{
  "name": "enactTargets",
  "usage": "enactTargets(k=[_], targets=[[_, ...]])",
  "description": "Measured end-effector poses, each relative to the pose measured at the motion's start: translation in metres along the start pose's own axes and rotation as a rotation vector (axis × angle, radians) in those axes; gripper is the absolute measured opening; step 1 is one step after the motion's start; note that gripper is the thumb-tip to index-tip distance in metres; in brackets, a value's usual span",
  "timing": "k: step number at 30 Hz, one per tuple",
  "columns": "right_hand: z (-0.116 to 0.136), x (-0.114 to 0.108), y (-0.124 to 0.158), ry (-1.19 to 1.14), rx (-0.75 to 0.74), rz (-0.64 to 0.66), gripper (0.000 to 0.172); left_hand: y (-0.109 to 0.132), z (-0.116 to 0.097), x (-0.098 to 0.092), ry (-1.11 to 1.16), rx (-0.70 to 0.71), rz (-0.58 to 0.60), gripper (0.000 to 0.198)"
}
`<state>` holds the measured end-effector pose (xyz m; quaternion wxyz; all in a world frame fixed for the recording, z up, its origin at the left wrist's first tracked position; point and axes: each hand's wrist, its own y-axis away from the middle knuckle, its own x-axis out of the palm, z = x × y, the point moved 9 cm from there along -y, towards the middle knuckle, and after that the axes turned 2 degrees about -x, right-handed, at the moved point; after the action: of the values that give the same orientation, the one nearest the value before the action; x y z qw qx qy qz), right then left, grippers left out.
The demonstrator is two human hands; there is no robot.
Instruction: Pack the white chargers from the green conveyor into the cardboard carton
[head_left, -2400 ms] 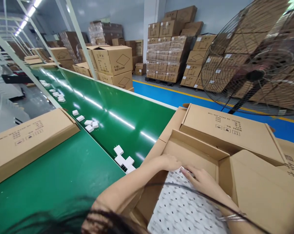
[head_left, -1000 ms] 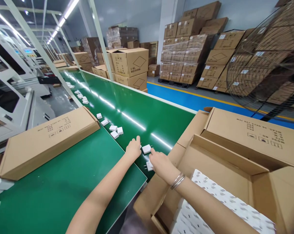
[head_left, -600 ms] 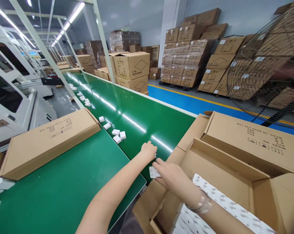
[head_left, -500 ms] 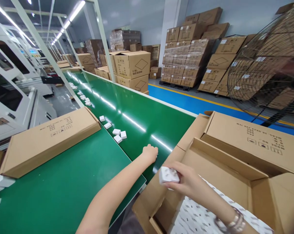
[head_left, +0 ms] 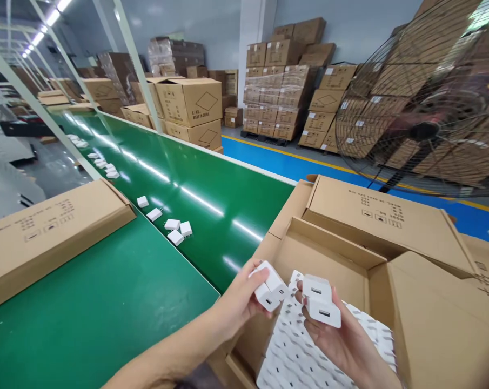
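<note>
Head view: left hand (head_left: 244, 297) pinches two white chargers (head_left: 273, 282); right hand (head_left: 343, 340) grips another pair (head_left: 323, 307), socket ends toward the wearer. Both pairs are above the open carton (head_left: 325, 243), over packed rows (head_left: 295, 346). Side-by-side grip likely keeps each pair aligned. Loose chargers (head_left: 186, 228) lie on the belt (head_left: 212, 183).

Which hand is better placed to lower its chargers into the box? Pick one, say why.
Likely the right hand: it holds two chargers over the white layer in the open box, while the left hand holds its pair nearer the green belt.
</note>
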<state>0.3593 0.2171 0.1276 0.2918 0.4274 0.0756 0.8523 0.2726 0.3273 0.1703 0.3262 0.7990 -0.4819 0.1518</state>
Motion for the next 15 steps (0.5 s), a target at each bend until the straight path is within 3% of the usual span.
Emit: enactTargets(k=[5, 9, 15], targets=[[-0.009, 0.0, 0.01, 0.009, 0.083, 0.069, 0.036, 0.016, 0.025, 0.014, 0.257, -0.135, 0.032, 0.044], [-0.019, -0.002, 0.016, -0.006, 0.167, 0.137, 0.037, 0.023, 0.024, 0.017, 0.349, -0.129, 0.049, 0.043], [-0.032, -0.004, 0.025, -0.008, 0.261, 0.106, 0.049, 0.035, 0.025, 0.031, 0.372, -0.136, 0.128, 0.036]])
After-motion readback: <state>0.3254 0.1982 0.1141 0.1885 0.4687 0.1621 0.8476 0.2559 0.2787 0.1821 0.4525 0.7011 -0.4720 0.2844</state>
